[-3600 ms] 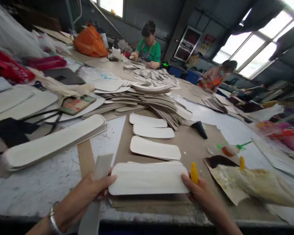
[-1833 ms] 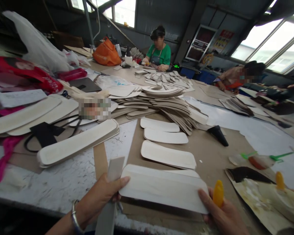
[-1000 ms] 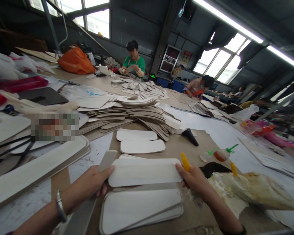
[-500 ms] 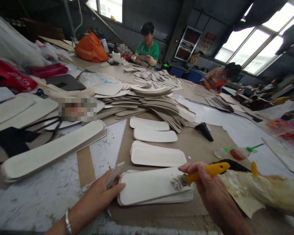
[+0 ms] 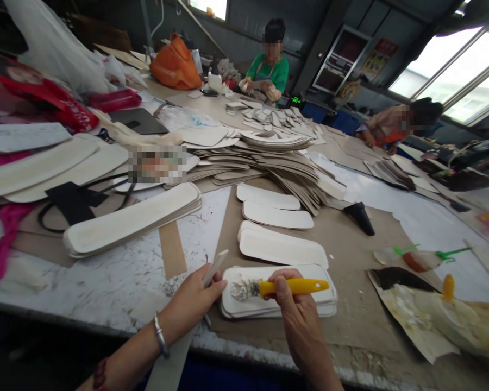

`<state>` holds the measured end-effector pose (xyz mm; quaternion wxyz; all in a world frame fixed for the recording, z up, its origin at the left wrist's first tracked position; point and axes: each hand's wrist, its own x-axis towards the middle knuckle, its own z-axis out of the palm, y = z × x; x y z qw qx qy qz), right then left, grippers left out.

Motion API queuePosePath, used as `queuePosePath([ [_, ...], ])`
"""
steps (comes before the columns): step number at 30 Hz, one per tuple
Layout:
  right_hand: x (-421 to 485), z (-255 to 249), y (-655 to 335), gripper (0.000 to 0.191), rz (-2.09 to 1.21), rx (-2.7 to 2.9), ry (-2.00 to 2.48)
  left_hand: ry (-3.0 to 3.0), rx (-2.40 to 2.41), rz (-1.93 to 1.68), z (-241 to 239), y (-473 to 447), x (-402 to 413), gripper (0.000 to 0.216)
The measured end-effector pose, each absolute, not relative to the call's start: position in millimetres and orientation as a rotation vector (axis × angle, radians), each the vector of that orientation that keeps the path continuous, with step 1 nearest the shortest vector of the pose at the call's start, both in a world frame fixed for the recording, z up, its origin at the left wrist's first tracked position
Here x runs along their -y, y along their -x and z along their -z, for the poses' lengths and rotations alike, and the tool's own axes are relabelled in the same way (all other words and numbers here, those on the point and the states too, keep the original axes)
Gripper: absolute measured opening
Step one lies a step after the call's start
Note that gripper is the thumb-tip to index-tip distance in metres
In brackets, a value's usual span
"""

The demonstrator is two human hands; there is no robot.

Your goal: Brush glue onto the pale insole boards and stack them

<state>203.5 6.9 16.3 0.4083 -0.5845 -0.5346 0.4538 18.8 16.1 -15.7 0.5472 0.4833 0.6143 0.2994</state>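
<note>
Bristles of a yellow-handled brush press, clotted with pale paste, on the left end of the top piece of a small stack of white oblong boards. The stack lies on a brown cardboard sheet near the table's front edge. The right hand is closed around the brush handle, thumb on top, with the handle pointing right. The left hand is wrapped around a grey strip that slants up past its knuckles, and its thumb reaches the stack's left end. Just beyond lie two more white boards, one on the other. To the right, a paste-stained paper carries a second brush, with a green-capped squeeze bottle behind it.
</note>
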Motion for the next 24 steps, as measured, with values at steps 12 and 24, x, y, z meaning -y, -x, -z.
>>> queuePosePath([
  [12,0,-28,-197,0.030,-0.912,1.376,1.577,-1.260,-1.472,-0.655,6,-18,-14,0.016],
  [24,-3,-19,-266,0.021,-0.203,1.667,1.696,-1.418,-1.494,-0.485,10,-18,-26,0.024],
])
